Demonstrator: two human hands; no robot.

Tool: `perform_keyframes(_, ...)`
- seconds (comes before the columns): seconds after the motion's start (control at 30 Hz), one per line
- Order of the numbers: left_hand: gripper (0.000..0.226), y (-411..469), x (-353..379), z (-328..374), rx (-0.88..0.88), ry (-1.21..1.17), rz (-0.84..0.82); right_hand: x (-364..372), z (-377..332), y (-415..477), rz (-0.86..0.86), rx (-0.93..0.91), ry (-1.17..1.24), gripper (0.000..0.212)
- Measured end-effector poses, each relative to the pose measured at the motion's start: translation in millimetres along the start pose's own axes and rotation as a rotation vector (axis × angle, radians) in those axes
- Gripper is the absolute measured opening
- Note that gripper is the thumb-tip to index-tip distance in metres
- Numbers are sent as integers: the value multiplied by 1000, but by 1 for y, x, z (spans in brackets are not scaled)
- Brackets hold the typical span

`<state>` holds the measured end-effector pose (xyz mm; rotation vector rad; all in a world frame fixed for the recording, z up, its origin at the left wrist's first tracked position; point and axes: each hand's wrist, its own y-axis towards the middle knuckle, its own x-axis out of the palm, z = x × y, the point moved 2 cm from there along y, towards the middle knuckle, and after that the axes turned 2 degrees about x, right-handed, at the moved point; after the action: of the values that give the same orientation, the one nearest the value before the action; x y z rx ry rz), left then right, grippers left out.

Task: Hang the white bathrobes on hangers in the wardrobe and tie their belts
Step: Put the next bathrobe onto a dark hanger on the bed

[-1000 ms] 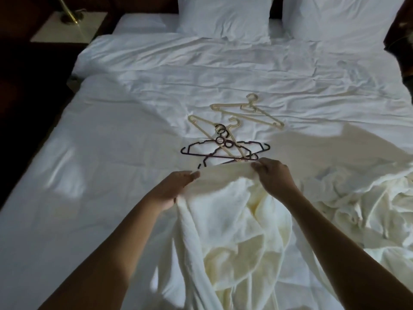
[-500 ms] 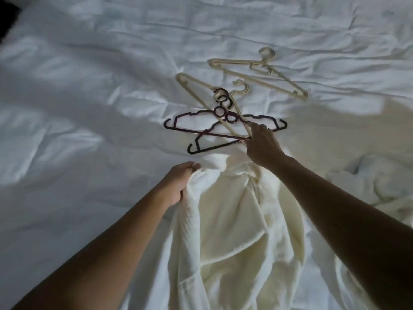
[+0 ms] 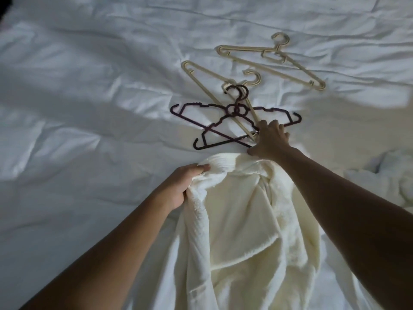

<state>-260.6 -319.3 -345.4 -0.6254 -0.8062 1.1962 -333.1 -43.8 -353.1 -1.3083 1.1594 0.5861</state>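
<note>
Right hand (image 3: 269,139) has let go of the bathrobe (image 3: 241,220) collar, which it was pinching a second ago, and has gone out to the far side, onto the crossed dark hangers (image 3: 235,109). Its fingers lie over their right ends with the thumb spread back toward the collar; whether any fingertip has hooked a bar I cannot tell. Left hand (image 3: 178,186) has kept its place: it grips the collar's left end, fingers curled into the cloth, holding it a little off the bed (image 3: 89,86). The robe lies near, open and rumpled, trailing back toward the person, its collar just short of the hangers. Two beige hangers (image 3: 273,56) lie farther off (one is threaded through the dark pair and may come up with them). A second bathrobe (image 3: 384,182) sits crumpled at the right edge. By my reading, the work has passed from spreading the robe to choosing a hanger; nothing is hung yet and no belt is tied.
</note>
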Motion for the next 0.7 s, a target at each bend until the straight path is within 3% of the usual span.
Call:
perform_keyframes(0.07,34,-6,-2,2,37,32,-12,-5,6,-8,-26,23,184,69)
perform_keyframes(0.13,31,-14,-4,3,69,40,-23,-13,14,-23,55,8,337,63)
perform_keyframes(0.23,39,-27,-12,5,103,48,-43,-22,26,-65,141,-140,416,64)
perform_keyframes(0.3,41,-35,-18,5,107,48,-78,-22,36,-105,72,-261,452,71)
perform_keyframes(0.4,24,-58,-21,10,57,121,-131,-19,59,-168,-99,-282,568,78)
perform_keyframes(0.5,8,-72,-24,15,85,232,-192,-6,81,-218,-172,-336,536,81)
perform_keyframes(0.6,32,-77,-29,22,78,258,-168,8,92,-251,-192,-365,421,89)
perform_keyframes(0.7,19,-88,-29,34,71,387,-136,15,97,-273,-138,-410,242,89)
